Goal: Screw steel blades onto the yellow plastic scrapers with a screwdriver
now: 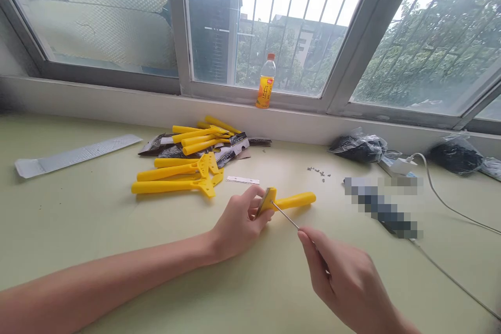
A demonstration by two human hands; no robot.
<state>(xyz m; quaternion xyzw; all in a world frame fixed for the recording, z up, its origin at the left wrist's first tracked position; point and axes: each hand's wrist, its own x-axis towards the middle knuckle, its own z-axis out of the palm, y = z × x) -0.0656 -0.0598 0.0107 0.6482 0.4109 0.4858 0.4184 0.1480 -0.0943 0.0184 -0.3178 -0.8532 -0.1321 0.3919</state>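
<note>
My left hand [245, 222] is closed round the head of a yellow scraper [295, 201], whose handle points to the right. A thin metal screwdriver [287, 215] runs from my right hand [348, 276] to the scraper's head, its tip touching a spot near the middle. The fingers of my right hand wrap the screwdriver's grip, which is mostly hidden. Just behind my left hand lies a flat pale blade strip [242, 180] with small holes. Several small screws [321, 173] are scattered on the table beyond the scraper.
More yellow scrapers [172, 187] lie left, with others piled on dark packaging [156, 144]. A long silvery strip [78, 156] is at far left. A drink bottle [266, 81] stands on the window ledge. At right are bagged black items [358, 147], a white charger [404, 166] and a blurred-out device [381, 207].
</note>
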